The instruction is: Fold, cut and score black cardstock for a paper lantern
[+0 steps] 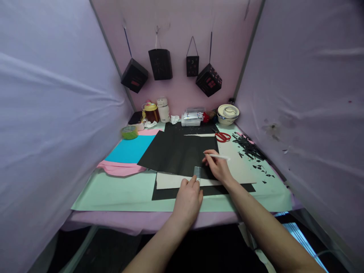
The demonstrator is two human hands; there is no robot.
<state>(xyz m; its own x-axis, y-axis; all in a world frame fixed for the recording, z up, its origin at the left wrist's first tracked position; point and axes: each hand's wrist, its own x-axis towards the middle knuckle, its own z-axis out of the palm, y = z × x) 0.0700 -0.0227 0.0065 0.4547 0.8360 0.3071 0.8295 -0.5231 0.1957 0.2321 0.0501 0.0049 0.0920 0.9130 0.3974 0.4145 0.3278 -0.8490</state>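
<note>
**Black paper, a clear ruler and a white pen under two hands**

Black paper lies across the middle of the surface, and both hands work at its near edge. The left hand rests palm down with its fingers stretched forward, the fingertips pressing on a small clear ruler that stands across the edge of the black sheet; it presses flat rather than closing around anything. The right hand sits just beside the ruler on its right, fingers curled around a thin white pen, whose free end points off to the right. The pen's tip is hidden behind the fingers.

Under the ruler a pale cream sheet shows as a strip, and beneath that a second black sheet pokes out toward the near edge. All of this lies on a mint-green covering over the surface.

To the left, a blue sheet lies on top of a pink sheet. A roll of green tape sits behind them. Red scissors lie beyond the right hand, and black paper scraps are scattered further right. Along the back stand a yellow-lidded jar, a white bottle, a box of markers and a white bowl. Four black paper lanterns hang on the pink wall behind.
</note>
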